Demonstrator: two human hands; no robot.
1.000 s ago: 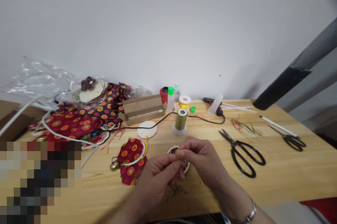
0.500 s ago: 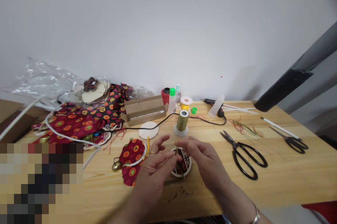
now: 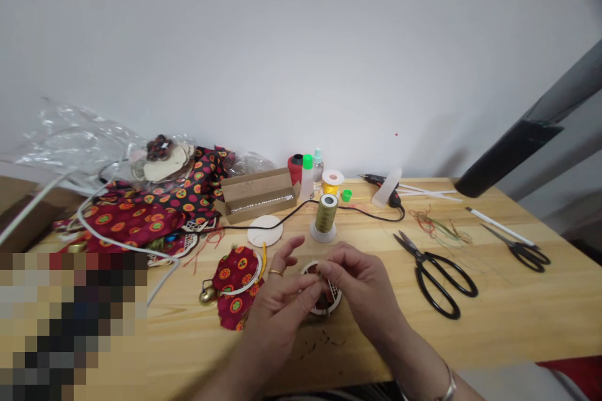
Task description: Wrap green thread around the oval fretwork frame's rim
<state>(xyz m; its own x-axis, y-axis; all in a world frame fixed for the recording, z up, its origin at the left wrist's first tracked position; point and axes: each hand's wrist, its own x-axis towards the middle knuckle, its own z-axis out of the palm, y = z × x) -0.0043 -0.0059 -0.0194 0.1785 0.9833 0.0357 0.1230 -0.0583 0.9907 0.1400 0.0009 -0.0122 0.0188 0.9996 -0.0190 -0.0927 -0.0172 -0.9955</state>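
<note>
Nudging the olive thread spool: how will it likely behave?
The olive thread spool is tall and narrow, so a high push might tip it. Its wider white base probably steadies it against low nudges. Once toppled, its round body would likely roll, perhaps in a curve.

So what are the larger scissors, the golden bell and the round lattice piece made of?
Larger scissors: likely steel blades, grey with a slight sheen; the black handles seem smooth, coated metal or plastic.
Golden bell: probably brass or brass-coloured metal, from its shiny highlights.
Round lattice piece: perhaps thin wood or card, pale and matte with cut-out bars; partly covered, so uncertain.
</note>
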